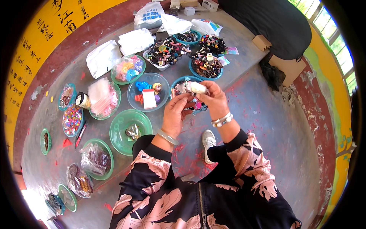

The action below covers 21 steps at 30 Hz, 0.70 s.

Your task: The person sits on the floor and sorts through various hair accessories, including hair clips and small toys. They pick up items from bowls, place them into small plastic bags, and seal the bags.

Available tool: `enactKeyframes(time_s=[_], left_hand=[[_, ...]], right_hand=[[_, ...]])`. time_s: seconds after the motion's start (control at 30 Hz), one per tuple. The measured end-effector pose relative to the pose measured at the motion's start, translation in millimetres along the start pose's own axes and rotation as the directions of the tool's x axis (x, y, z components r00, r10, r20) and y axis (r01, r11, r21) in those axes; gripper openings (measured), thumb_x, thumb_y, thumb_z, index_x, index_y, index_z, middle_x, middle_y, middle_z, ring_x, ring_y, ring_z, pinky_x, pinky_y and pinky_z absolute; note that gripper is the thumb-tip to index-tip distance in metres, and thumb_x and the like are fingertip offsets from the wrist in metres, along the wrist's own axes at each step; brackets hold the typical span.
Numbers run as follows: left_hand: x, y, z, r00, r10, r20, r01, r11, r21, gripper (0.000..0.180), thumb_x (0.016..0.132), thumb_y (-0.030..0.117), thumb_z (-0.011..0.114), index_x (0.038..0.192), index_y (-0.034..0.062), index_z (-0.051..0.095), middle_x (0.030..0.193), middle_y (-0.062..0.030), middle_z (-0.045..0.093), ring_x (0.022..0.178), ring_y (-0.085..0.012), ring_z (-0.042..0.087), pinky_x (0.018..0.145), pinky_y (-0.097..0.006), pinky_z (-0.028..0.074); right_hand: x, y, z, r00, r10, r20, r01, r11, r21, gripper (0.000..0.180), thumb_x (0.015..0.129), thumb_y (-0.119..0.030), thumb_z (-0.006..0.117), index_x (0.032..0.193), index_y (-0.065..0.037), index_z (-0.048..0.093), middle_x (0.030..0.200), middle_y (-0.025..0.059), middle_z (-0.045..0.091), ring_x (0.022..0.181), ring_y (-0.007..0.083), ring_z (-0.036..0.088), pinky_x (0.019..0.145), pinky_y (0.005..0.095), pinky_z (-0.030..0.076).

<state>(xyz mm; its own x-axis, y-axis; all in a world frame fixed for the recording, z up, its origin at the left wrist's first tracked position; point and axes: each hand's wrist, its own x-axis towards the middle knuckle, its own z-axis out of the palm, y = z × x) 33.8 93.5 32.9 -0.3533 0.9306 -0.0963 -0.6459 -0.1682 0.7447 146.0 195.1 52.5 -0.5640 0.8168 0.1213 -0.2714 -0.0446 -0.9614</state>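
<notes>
Both hands, the left hand (176,111) and the right hand (213,100), pinch together a small white bundle (197,87), partly hidden by fingers, above the floor (267,126).

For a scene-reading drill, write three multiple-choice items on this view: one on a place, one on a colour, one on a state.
1. Where is the white shoe?
A. in a bowl
B. on the concrete floor, below the hands
C. on the cardboard box

2. What colour is the bowl holding the small card?
A. clear blue
B. red
C. black

3. What are the left hand and right hand doing?
A. resting flat
B. together holding a small white item
C. both empty

Answers: B, shoe sits on floor; A, tinted blue plastic; B, fingers meet around it.
</notes>
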Motion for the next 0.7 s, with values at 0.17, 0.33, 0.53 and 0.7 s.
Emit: enactKeyframes(time_s=[0.17, 0.33, 0.53, 0.7], left_hand=[[-11, 11, 15, 0.988, 0.067, 0.136, -0.051, 0.992, -0.116, 0.032, 0.086, 0.025, 0.053, 0.111, 0.0049, 0.053, 0.098, -0.0060, 0.061, 0.090, -0.0181, 0.059, 0.066, -0.026, 0.047], [-11, 11, 5, 0.993, 0.076, 0.090, -0.062, 0.987, -0.148, 0.025, 0.086, 0.021, 0.055, 0.106, 0.0045, 0.054, 0.095, -0.0048, 0.061, 0.085, -0.0145, 0.059, 0.065, -0.025, 0.048], [-3, 10, 0, 0.991, 0.123, 0.056, -0.111, 0.976, -0.186, 0.018, 0.086, 0.012, 0.054, 0.103, 0.0038, 0.054, 0.096, -0.0063, 0.060, 0.082, -0.0130, 0.059, 0.065, -0.024, 0.050], [-3, 13, -1, 0.985, 0.169, 0.038, -0.163, 0.978, -0.128, 0.017, 0.085, 0.007, 0.055, 0.101, 0.0031, 0.054, 0.097, -0.0064, 0.059, 0.083, -0.0134, 0.059, 0.067, -0.024, 0.049]], right_hand=[[-33, -6, 4, 0.913, -0.408, -0.026, 0.351, 0.815, -0.461, 0.043, 0.067, 0.017, 0.053, 0.102, -0.008, 0.056, 0.113, 0.0065, 0.051, 0.095, 0.0155, 0.056, 0.075, 0.0247, 0.047], [-36, -13, 7, 0.886, -0.447, 0.128, 0.428, 0.677, -0.598, 0.049, 0.066, 0.020, 0.043, 0.103, -0.009, 0.057, 0.113, 0.0101, 0.053, 0.105, 0.0243, 0.053, 0.082, 0.0296, 0.045], [-25, -1, -2, 0.882, -0.445, 0.154, 0.470, 0.844, -0.258, 0.046, 0.068, 0.018, 0.040, 0.104, -0.005, 0.055, 0.115, 0.0099, 0.053, 0.111, 0.0264, 0.050, 0.089, 0.0330, 0.041], [-31, -26, 9, 0.999, 0.023, 0.025, -0.029, 0.958, 0.287, 0.037, 0.073, 0.009, 0.044, 0.107, -0.002, 0.054, 0.110, 0.0082, 0.056, 0.104, 0.0192, 0.052, 0.082, 0.0304, 0.043]])
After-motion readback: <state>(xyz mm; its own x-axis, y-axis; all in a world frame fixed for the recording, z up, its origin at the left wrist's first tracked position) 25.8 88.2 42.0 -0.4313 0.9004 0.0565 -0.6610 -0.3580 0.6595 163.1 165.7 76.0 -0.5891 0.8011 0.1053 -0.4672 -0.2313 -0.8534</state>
